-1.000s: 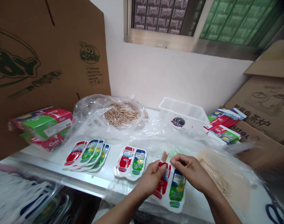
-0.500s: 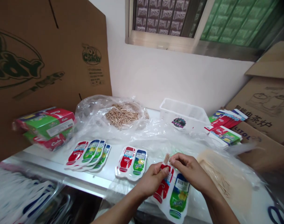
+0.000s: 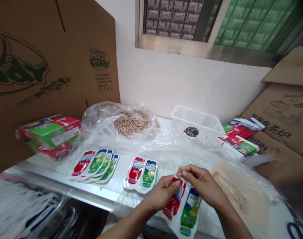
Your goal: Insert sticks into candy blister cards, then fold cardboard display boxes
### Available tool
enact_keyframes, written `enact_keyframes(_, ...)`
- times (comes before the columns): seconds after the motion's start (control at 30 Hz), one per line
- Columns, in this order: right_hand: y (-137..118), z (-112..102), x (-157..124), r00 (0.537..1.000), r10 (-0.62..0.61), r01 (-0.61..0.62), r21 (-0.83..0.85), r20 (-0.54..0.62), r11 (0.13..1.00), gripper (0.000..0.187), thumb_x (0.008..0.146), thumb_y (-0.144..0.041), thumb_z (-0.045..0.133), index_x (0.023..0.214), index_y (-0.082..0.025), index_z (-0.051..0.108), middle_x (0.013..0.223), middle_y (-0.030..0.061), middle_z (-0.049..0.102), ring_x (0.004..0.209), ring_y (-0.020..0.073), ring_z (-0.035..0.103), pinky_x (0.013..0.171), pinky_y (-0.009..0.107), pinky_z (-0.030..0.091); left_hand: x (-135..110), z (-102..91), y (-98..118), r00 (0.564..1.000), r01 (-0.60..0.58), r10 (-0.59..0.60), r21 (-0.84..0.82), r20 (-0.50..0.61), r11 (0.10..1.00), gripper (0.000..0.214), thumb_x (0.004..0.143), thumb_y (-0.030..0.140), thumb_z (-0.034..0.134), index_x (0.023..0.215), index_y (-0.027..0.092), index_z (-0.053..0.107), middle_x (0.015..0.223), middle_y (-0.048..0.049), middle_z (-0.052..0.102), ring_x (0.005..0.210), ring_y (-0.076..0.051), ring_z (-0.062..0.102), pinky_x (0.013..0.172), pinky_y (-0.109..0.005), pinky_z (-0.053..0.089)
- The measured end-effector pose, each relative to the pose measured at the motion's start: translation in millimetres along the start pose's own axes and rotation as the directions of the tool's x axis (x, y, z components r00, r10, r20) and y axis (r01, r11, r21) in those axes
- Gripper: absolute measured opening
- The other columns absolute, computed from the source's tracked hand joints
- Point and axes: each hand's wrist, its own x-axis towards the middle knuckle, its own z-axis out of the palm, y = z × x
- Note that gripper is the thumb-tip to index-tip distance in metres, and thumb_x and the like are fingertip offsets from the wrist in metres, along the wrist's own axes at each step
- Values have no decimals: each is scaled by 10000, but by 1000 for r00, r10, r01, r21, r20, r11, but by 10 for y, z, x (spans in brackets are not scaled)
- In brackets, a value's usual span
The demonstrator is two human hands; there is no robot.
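Note:
My left hand (image 3: 163, 192) pinches the top of a bottle-shaped pouch (image 3: 185, 209) printed red on one side and green on the other. My right hand (image 3: 203, 184) is closed on a small bunch of wooden sticks (image 3: 178, 171) whose ends poke up at the mouth of the pouch's red half. The pouch hangs tilted over the table's front edge. A second pouch (image 3: 141, 174) of the same kind lies flat just left of my hands, and a fanned pile of pouches (image 3: 95, 162) lies further left.
A clear bag of loose wooden sticks (image 3: 131, 122) sits at the back, another heap of sticks (image 3: 231, 189) under plastic to my right. A white plastic tub (image 3: 196, 124), wrapped packs (image 3: 50, 134) at left, stacked pouches (image 3: 241, 134) at right, and large cardboard boxes (image 3: 49, 56) surround the table.
The pouch has tilted and slid a little lower in my hands. The sticks stand less far out of its mouth than one second ago.

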Motion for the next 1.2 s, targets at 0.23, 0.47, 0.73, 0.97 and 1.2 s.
enact_keyframes(0.23, 1, 1, -38, 999, -34, 29, -141, -37, 990, 163, 848, -318, 501, 798, -190, 590, 742, -19, 589, 701, 131, 520, 631, 227, 407, -19, -31, -13, 1000, 4, -4, 51, -1, 999, 366, 818, 472, 586, 919, 121, 601, 763, -46, 609, 686, -144, 585, 738, -299, 461)
enact_keyframes(0.47, -83, 67, -31, 998, -50, 49, -42, -28, 998, 246, 863, -407, 507, 864, -187, 617, 833, 10, 643, 784, 159, 568, 712, 256, 439, -25, -48, -27, 1000, -13, 12, 28, 14, 1000, 344, 833, 446, 576, 914, 113, 597, 744, -41, 597, 651, -127, 568, 726, -295, 461)
enact_keyframes(0.73, 1, 52, -72, 995, -70, 50, -259, -68, 965, 167, 851, -290, 469, 712, -203, 500, 690, -28, 563, 664, 134, 513, 594, 233, 395, -77, -26, 24, 1000, -19, 19, 40, 12, 999, 350, 838, 451, 568, 929, 114, 600, 753, -44, 606, 712, -150, 601, 721, -278, 457)
enact_keyframes(0.97, -103, 70, -95, 994, -84, 74, -130, -70, 989, 275, 865, -414, 491, 1051, -231, 578, 913, 17, 635, 867, 177, 582, 723, 257, 456, -82, -34, 17, 1000, -11, 10, 37, 28, 999, 362, 834, 464, 566, 917, 113, 596, 735, -38, 594, 698, -149, 595, 706, -273, 448)
enact_keyframes(1.2, -127, 62, -158, 988, -153, 136, -323, -25, 937, 196, 876, -395, 505, 948, -253, 619, 918, 0, 636, 881, 161, 578, 761, 247, 449, -146, -77, 184, 996, -72, 85, 276, -35, 958, 368, 809, 487, 587, 824, 121, 555, 660, 22, 485, 566, -64, 451, 537, -174, 344)
